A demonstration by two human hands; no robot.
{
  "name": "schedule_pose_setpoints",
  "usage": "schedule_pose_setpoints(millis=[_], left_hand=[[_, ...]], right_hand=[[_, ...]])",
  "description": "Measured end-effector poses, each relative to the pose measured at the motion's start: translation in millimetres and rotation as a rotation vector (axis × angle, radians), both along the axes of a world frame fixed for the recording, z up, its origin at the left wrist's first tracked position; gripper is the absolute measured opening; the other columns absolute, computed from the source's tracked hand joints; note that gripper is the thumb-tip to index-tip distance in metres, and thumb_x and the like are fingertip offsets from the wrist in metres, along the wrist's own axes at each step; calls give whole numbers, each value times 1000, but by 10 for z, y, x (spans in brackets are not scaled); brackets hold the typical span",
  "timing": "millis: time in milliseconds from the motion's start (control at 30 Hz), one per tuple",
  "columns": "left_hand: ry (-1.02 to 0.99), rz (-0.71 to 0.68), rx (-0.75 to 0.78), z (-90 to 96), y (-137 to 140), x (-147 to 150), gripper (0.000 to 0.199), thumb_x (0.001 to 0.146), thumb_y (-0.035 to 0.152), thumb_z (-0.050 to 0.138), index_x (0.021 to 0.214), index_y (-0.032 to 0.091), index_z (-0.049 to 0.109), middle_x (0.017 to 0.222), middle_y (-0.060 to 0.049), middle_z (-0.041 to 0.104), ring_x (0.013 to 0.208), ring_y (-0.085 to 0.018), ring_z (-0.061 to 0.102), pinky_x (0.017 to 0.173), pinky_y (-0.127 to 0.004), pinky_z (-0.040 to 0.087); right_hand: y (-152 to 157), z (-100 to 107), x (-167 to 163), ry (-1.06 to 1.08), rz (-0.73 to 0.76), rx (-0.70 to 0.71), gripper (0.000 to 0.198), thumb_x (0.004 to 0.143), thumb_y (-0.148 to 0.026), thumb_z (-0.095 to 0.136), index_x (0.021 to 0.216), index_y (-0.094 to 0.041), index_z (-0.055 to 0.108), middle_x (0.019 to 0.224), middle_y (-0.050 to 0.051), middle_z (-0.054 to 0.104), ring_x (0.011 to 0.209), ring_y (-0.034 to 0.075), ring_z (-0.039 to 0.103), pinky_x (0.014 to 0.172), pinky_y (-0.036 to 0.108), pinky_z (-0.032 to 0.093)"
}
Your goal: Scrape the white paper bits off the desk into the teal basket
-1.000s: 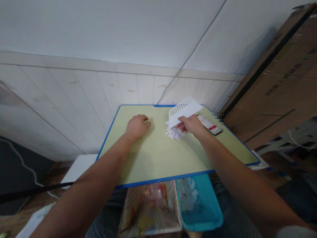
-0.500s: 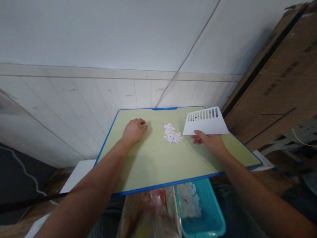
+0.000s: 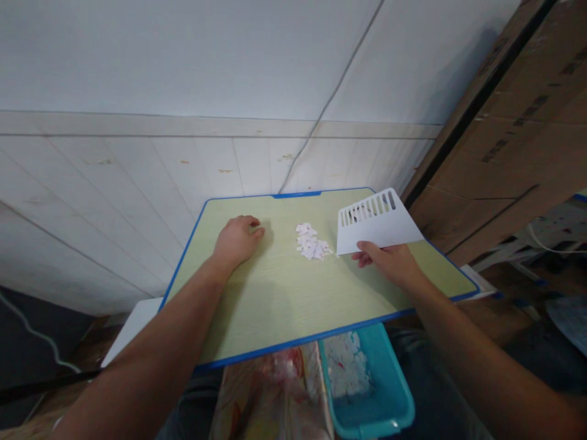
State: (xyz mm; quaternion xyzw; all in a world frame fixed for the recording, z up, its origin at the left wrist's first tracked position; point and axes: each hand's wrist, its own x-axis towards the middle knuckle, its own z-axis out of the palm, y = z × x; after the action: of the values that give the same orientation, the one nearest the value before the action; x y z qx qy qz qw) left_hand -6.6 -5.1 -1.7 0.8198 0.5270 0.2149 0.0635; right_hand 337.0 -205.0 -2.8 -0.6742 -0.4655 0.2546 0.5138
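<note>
My right hand (image 3: 383,260) grips the near edge of a white flat sheet with a row of slots (image 3: 380,223), thumb on top and fingers below. The sheet is tilted above the right part of a pale yellow-green board with a blue rim (image 3: 270,299). Just left of the sheet lies a loose pile of small white paper-like pieces (image 3: 312,243). On the pile's other side, my left hand (image 3: 238,239) rests on the board, fingers loosely curled and thumb apart, with nothing visible in it.
Below the board's near edge are a turquoise bin (image 3: 389,379) with white bits inside and a patterned bag or box with clear plastic (image 3: 275,397). A white panelled wall (image 3: 192,165) backs the board. Cardboard boxes (image 3: 504,146) stand at the right.
The view has shifted slightly. The slotted sheet has turned a little in my right hand, its right end now higher. My left hand stays in place beside the pile.
</note>
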Motion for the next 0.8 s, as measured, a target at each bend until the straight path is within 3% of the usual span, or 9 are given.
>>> schedule_pose_setpoints(millis=[167, 267, 567, 800], left_hand=[[-17, 35, -10, 2, -6, 10, 44, 107, 44, 63, 132, 20, 90, 145, -18, 89, 139, -39, 81, 128, -53, 63], [-11, 39, -6, 7, -10, 13, 42, 107, 43, 64, 131, 21, 90, 144, -16, 89, 139, -38, 80, 128, -51, 63], [-11, 46, -14, 15, -20, 10, 42, 108, 44, 63, 132, 21, 89, 145, -16, 89, 140, -36, 80, 128, -50, 62], [-16, 50, -9, -9, 7, 1, 42, 107, 45, 64, 130, 22, 90, 145, -15, 89, 140, -37, 80, 128, -51, 63]], right_hand=[[34, -44, -51, 34, -76, 55, 27, 84, -51, 80, 83, -24, 79, 76, 12, 86, 61, 26, 76, 65, 38, 66], [161, -83, -97, 12, -41, 60, 29, 86, -53, 81, 81, -24, 79, 79, 13, 87, 65, 27, 79, 68, 39, 67], [221, -11, -101, 167, -81, 59, 21, 82, -41, 85, 85, -21, 79, 76, 13, 87, 58, 25, 77, 61, 36, 67], [240, -16, -117, 122, -100, 3, 21, 87, -37, 83, 73, -22, 77, 72, 13, 84, 55, 23, 74, 60, 34, 64]])
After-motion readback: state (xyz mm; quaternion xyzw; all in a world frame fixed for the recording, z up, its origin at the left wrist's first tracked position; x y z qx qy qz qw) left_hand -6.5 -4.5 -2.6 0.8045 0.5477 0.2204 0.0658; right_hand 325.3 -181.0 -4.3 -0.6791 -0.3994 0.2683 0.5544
